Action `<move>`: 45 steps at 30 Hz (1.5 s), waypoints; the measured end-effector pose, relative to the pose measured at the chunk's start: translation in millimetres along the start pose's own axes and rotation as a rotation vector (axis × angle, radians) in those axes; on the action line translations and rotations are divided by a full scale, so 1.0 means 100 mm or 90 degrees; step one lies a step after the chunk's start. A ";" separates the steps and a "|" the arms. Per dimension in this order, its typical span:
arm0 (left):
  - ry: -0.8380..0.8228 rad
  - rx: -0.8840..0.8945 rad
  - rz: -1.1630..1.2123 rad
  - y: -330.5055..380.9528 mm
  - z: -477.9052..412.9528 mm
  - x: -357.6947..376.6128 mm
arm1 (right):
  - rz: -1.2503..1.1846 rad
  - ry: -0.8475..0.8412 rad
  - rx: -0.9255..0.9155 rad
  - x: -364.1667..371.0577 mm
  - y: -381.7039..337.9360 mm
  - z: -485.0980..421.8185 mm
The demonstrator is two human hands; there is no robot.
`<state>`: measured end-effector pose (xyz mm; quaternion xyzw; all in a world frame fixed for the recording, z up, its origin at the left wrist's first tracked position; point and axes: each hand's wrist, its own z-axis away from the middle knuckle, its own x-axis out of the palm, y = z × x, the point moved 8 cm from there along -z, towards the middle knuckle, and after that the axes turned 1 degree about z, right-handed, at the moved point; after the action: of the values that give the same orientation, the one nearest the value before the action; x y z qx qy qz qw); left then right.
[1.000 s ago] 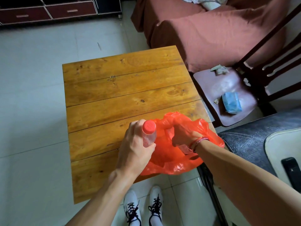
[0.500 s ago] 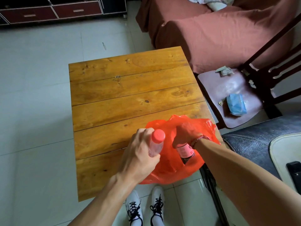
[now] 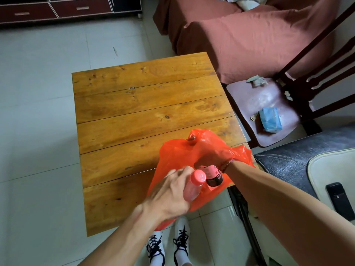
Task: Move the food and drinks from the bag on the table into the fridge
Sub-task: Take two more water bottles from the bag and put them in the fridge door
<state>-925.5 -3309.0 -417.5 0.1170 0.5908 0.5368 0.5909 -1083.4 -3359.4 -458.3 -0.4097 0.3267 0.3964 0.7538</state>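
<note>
An orange plastic bag [image 3: 178,156] lies at the near right corner of the wooden table [image 3: 146,104]. My left hand [image 3: 171,196] grips a pink-capped bottle [image 3: 194,185] just in front of the bag. My right hand [image 3: 211,160] is inside the bag's mouth, closed on the top of a dark bottle with a pink label [image 3: 214,176], which is lifted partly out. The rest of the bag's contents are hidden. No fridge is in view.
A dark wooden chair [image 3: 269,104] with a blue packet [image 3: 270,120] stands right of the table. Behind it is a sofa under a reddish cover [image 3: 249,35]. A dark seat with a phone [image 3: 340,200] is at the right. Drawers [image 3: 57,10] line the far wall. My white shoes [image 3: 167,246] are below.
My right hand has drawn the dark pink-labelled bottle up out of the bag. My left hand has tilted the pink-capped bottle and moved it slightly nearer to me.
</note>
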 end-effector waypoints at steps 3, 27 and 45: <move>-0.088 -0.051 -0.031 -0.06 -0.18 0.03 | 0.010 -0.037 -0.012 0.02 0.00 -0.03; 0.230 -0.071 0.049 -0.18 -0.12 -0.76 | -0.103 0.137 -0.050 -0.21 -0.14 0.66; 0.395 -0.019 0.206 1.16 0.42 -2.17 | -0.349 0.379 0.021 -2.21 -0.67 1.58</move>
<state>-889.1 -3409.6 -192.5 0.0319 0.7084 0.6419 0.2917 -1103.8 -3317.5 -182.4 -0.5661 0.4159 0.0396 0.7106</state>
